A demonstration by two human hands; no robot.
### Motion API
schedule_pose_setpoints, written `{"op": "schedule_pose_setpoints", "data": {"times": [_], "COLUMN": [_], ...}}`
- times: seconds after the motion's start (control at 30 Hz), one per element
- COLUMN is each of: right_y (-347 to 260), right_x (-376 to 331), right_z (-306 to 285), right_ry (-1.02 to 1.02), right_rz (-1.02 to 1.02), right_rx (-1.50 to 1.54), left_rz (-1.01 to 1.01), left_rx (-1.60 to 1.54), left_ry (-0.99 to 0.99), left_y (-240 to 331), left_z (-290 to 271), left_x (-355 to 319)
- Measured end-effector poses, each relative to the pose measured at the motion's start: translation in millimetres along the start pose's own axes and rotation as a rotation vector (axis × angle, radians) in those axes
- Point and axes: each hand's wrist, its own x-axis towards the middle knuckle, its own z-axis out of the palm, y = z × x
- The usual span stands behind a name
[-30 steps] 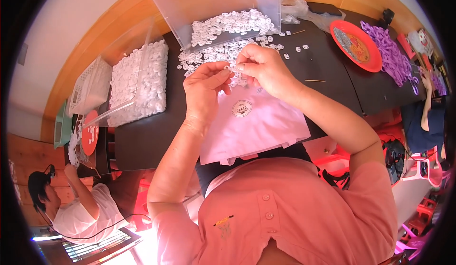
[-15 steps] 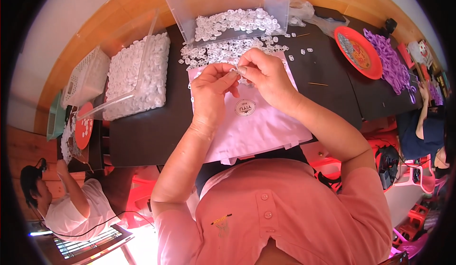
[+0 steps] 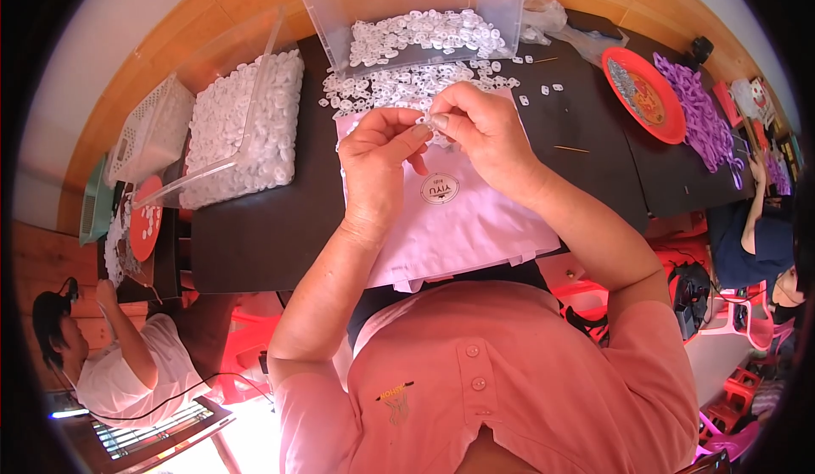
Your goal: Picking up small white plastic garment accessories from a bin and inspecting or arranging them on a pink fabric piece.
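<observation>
My left hand [image 3: 379,160] and my right hand [image 3: 488,139] meet over the far part of a pink cloth bag [image 3: 467,241] laid on the dark table. Thumb and forefinger of each are pinched together on a small white plastic piece [image 3: 427,121], mostly covered by the fingertips. It resembles the loose white two-holed pieces [image 3: 386,86] heaped just beyond my hands. More of these pieces lie inside a clear plastic bin [image 3: 327,20] tipped on its side behind the heap.
Left stands a clear box [image 3: 239,164] full of white pieces, beside a white basket [image 3: 144,156]. Thin gold-coloured needle-like sticks [image 3: 572,149] lie on the table [image 3: 255,253]. At right are a red plate [image 3: 675,126] and purple chain-like strips [image 3: 700,117]. Co-workers sit on both sides.
My fingertips shift very slightly against the small white piece. The whole view moves a little; both hands stay pinched together over the bag.
</observation>
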Motion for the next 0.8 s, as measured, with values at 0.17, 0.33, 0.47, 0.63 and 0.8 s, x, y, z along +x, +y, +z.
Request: {"op": "schedule_pose_setpoints", "data": {"times": [0.17,0.33,0.47,0.63,0.8], "right_y": [-2,-1,-1,1,-1], "right_x": [1,0,1,-4,-4], "right_z": [-2,-1,0,3,-1], "right_ry": [-0.007,-0.014,-0.031,-0.122,-0.097], "right_rz": [-0.029,-0.021,-0.045,0.080,0.237], "right_rx": [-0.055,-0.059,-0.091,0.009,0.141], "left_rz": [0.000,-0.005,0.018,0.075,0.061], "left_rx": [0.012,0.029,0.059,0.063,0.044], "left_ry": [0.015,0.020,0.027,0.038,0.011], "left_y": [2,3,1,-4,-9], "left_z": [0,0,0,-3,-6], "left_x": [-1,-2,-3,-8,-3]}}
